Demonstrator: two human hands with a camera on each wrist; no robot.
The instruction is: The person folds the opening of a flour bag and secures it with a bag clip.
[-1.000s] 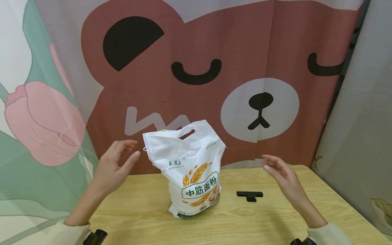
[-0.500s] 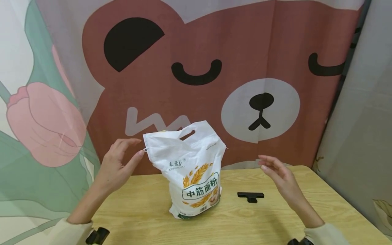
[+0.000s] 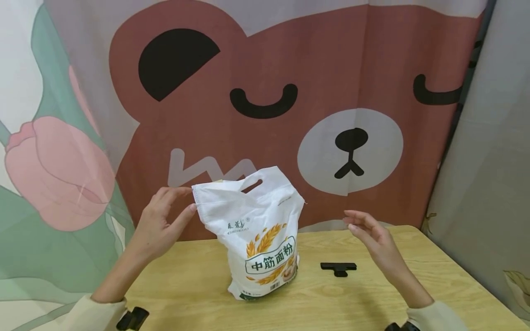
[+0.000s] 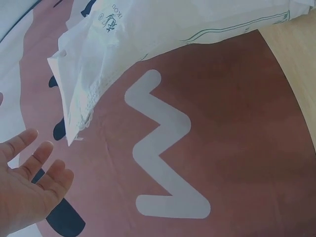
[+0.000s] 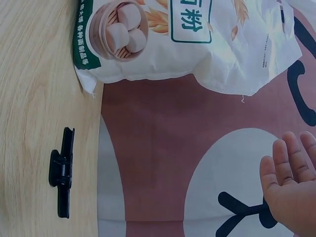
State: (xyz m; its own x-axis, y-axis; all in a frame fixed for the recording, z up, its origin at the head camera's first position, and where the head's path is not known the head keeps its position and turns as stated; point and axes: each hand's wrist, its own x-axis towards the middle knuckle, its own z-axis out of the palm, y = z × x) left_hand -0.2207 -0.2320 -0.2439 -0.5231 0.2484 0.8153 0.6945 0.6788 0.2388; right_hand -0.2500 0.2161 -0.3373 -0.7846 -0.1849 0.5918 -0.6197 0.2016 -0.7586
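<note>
Sleeves, two, pale: each is ending at a wrist along the near side, a black wrist device (image 3: 133, 318) sitting by the left one.

Left hand (image 3: 155, 227): fingers are parting from the thumb and gripping nothing; it is hovering just beside the bag's upper left corner. The wrist view is showing a gap by the visible fingers; contact by the others cannot be told.

Right hand (image 3: 374, 243): fingers are bending loosely, holding nothing; it is hanging in the air well apart from the bag.

Bag (image 3: 265, 248), white, flour: is standing on the table (image 3: 331, 305), top rising unfolded and leaning slightly left. Whether its mouth is sealed cannot be told.

Clip (image 3: 338, 267), black: is lying on the wood right of the bag, apart from it, untouched.

Progress, as judged: work is apparently only beginning; the bag is standing within reach, while any hold on bag or clip is remaining undone.

Room: bare wood is stretching before the bag and right of the clip; the far edge is running close behind both.

Curtain (image 3: 265, 55), bear print: is hanging directly beyond that edge, limiting backward movement.
</note>
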